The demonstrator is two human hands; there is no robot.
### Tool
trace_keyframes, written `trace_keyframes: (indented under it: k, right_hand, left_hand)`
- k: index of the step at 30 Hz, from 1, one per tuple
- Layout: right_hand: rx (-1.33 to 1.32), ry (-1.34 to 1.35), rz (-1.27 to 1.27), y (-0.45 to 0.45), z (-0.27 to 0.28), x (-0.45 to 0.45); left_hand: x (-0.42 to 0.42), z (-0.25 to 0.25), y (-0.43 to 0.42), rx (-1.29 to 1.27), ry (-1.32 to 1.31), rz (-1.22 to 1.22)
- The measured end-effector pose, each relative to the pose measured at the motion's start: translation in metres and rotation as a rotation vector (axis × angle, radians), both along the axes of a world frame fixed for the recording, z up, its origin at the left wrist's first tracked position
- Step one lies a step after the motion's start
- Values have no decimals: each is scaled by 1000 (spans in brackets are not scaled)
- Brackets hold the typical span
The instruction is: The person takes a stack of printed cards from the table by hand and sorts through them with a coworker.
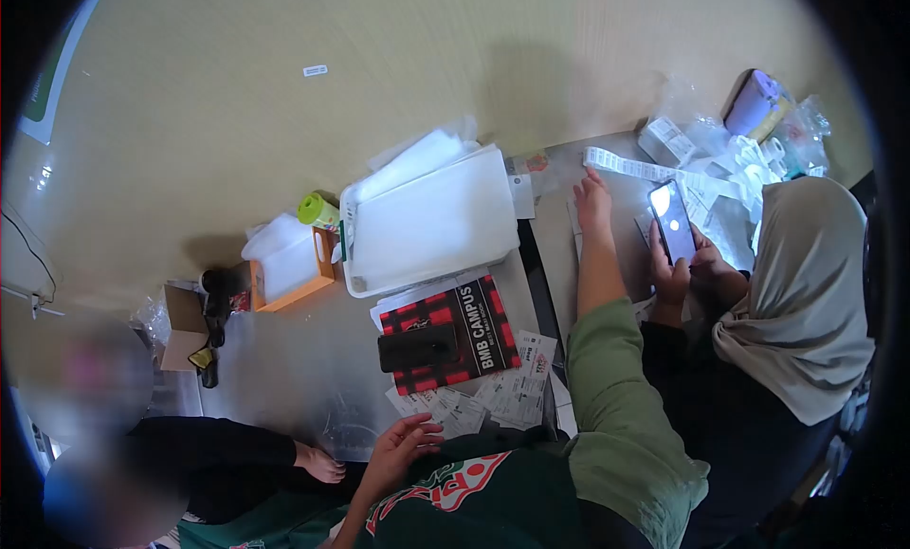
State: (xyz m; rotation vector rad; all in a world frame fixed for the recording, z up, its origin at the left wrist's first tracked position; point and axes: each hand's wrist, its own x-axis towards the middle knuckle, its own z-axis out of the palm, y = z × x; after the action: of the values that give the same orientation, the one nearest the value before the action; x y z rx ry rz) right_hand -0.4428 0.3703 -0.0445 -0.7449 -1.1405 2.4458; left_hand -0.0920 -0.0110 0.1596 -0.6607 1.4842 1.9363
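My right hand reaches out over the table at the upper right, its fingertips pinched at the near end of a long strip of printed labels. Held low near the table's front edge, my left hand is empty, with its fingers loosely apart. Just beyond it lie printed paper slips. A black phone rests on a red-and-black checked book marked BMB CAMPUS. To my right, a person in a light head covering holds a lit phone in both hands.
A white tray with white sheets stands behind the book. Left of it are an orange box, a green container and a cardboard box. Plastic bags and a purple roll lie at the upper right. Another person's hand is at left.
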Motion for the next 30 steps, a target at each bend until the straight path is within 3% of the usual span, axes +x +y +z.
trace_keyframes:
  k: [4, 6, 8, 11, 17, 20, 22, 25, 26, 27, 30]
  right_hand:
    - [-193, 73, -113, 9, -6, -29]
    - [-237, 6, -124, 9, 20, -28]
    - [-263, 39, -64, 21, -5, -43]
    - [77, 88, 69, 22, -3, -38]
    - [505, 347, 145, -16, 76, -26]
    - [547, 339, 286, -71, 137, 7]
    - [866, 491, 242, -108, 153, 19]
    - [976, 627, 357, -185, 189, 71]
    - [774, 643, 490, -214, 196, 94]
    - [881, 719, 568, -237, 219, 127]
    - [360, 683, 1137, -275, 234, 189]
  left_hand:
    - [-5, 3, 3, -12, 0, 1]
    - [-4, 1, 0, -19, 9, 27]
    - [-3, 2, 0, -23, 15, 30]
    - [-1, 0, -3, -31, 42, 33]
    - [15, 2, -2, -31, 155, 21]
    - [25, 0, -4, -32, 223, 23]
    - [32, 0, -7, -7, 254, 57]
    - [38, 7, -8, -21, 293, 88]
    - [39, 11, -10, -33, 305, 93]
    - [41, 12, -12, -13, 324, 123]
    - [48, 15, -24, 74, 389, 219]
